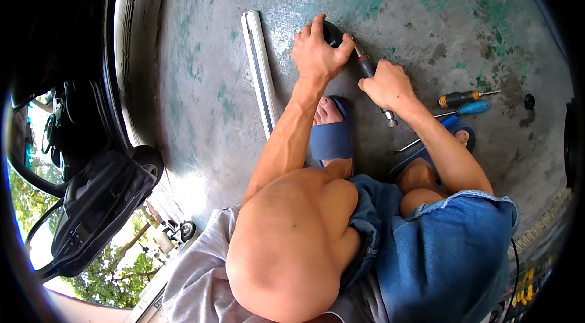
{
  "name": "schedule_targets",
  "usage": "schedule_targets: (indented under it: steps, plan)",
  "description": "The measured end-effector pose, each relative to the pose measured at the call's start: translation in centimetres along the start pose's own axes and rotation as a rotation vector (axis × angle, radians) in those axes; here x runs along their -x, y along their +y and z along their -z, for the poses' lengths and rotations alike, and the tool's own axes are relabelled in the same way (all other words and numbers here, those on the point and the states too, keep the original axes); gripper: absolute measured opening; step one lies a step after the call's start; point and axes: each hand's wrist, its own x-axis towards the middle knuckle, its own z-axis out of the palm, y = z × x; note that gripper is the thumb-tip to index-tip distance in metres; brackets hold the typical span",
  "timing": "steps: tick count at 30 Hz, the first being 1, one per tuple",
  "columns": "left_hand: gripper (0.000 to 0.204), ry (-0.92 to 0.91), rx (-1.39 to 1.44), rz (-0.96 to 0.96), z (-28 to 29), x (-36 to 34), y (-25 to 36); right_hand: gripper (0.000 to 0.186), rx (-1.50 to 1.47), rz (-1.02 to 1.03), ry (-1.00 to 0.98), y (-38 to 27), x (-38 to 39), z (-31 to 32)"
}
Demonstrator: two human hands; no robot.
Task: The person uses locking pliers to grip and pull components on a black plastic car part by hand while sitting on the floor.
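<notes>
A black round part (333, 35) rests at the floor, with my left hand (320, 52) closed round its near-left side, thumb and fingers on its rim. My palm hides much of it, so I cannot tell its kind. My right hand (390, 85) is wrapped round a slim tool (366, 66) with a dark grip, a red band and a bare metal shaft. The shaft's far end reaches the black part, by my left thumb; whether it touches is unclear. The tool's chrome end (390, 119) sticks out below my right fist.
A long silver metal rail (258, 67) lies left of my hands. To the right are an orange-and-black screwdriver (458, 99), a blue-handled screwdriver (473, 108), a blue-handled hooked tool (450, 122) and a small black part (529, 101). A car door (103, 201) stands open at left.
</notes>
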Motion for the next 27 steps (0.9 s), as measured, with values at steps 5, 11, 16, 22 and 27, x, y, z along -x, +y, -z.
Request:
schedule_targets:
  steps: [5, 11, 16, 22, 27]
  plan:
    - [0.065, 0.048, 0.061, -0.033, -0.4, 0.8, 0.2, 0.035, -0.095, -0.026, -0.060, 0.2, 0.1, 0.1]
    - [0.067, 0.026, 0.154, -0.031, 0.9, 0.3, 0.3, 0.020, -0.396, -0.025, -0.251, 0.5, -0.1, 1.1]
    - [0.070, -0.198, 0.346, 0.135, 3.1, -1.5, -0.2, 0.029, -0.874, -0.106, -0.399, 3.3, 0.5, 1.9]
    - [0.070, -0.340, 0.347, 0.112, 3.1, -3.0, -1.9, 0.031, -1.524, -0.140, -0.450, 3.7, 2.7, 4.4]
    - [0.066, -0.406, 0.352, 0.117, 2.4, -4.1, -2.3, 0.102, -1.544, 0.362, -0.529, 2.0, 5.4, 10.2]
